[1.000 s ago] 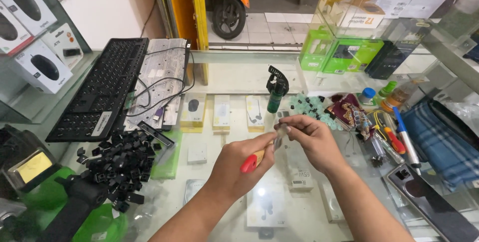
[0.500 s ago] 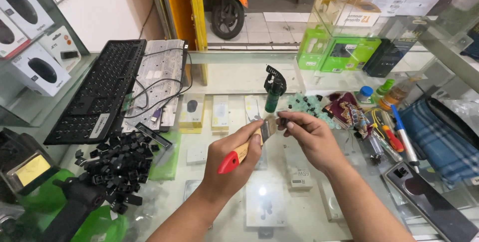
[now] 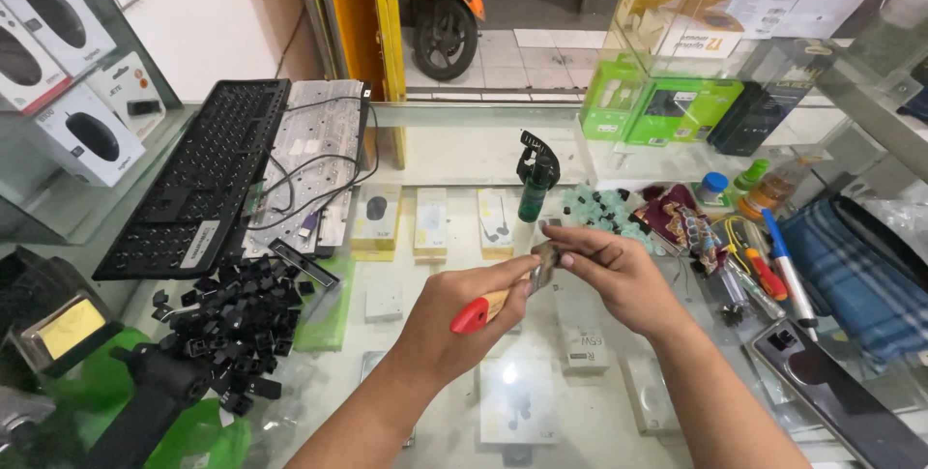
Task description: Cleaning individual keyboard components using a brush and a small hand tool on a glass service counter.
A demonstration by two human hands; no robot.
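Note:
My left hand [image 3: 462, 319] grips a small brush [image 3: 495, 303] with a red-tipped wooden handle, its bristle end pointing up and to the right. My right hand [image 3: 611, 274] pinches a small grey part [image 3: 547, 254] against the brush's bristles, just above the glass counter [image 3: 454, 140]. Both hands meet over the middle of the counter. A green spray bottle [image 3: 535, 179] with a black trigger stands right behind them. The small part is mostly hidden by my fingers.
A black keyboard frame [image 3: 198, 179] and its grey backplate [image 3: 324, 155] lie at left, with a heap of black keycaps [image 3: 237, 319] in front. Screwdrivers and pens [image 3: 764, 266], a phone [image 3: 836, 392], a checked cloth [image 3: 860, 276] lie right. Boxed goods sit under the glass.
Both hands rose slightly and drew together. The brush handle swung from pointing down-left to lying flatter, with its bristles against the part in my right hand.

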